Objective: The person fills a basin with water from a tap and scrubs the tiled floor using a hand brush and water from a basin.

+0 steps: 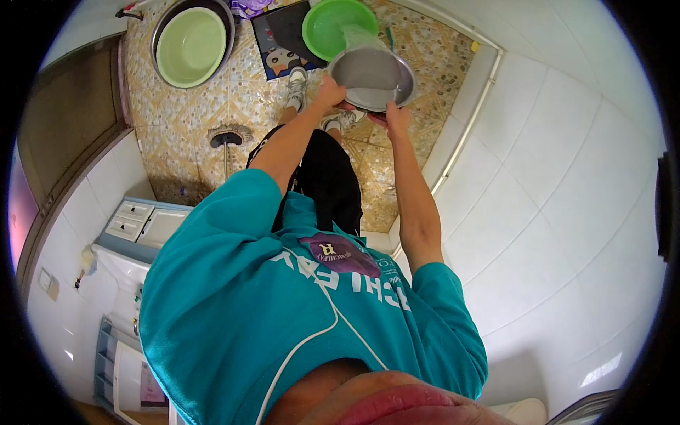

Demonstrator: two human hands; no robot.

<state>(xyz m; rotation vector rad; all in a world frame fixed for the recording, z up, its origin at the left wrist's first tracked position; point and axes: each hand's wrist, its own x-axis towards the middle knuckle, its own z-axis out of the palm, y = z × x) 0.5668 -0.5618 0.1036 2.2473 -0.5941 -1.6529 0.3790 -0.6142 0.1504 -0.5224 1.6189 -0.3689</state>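
Observation:
A grey metal basin (pixel 372 78) with water in it is held out over the floor, tilted forward. Clear water runs from its far edge into a bright green basin (pixel 315 35) on the floor. My left hand (pixel 331 94) is closed around the near left side of the metal basin. On the near right side, my right hand (pixel 393 120) grips it too, fingers partly hidden underneath.
A pale green basin (pixel 167 53) sits inside a larger dark basin (pixel 228 25) at upper left. Near my shoes lies a dark mat (pixel 273 53) with a cartoon print. A broom (pixel 228 138) is left of my legs, a white cabinet (pixel 159 228) lower left, and a tiled wall (pixel 552 163) at right.

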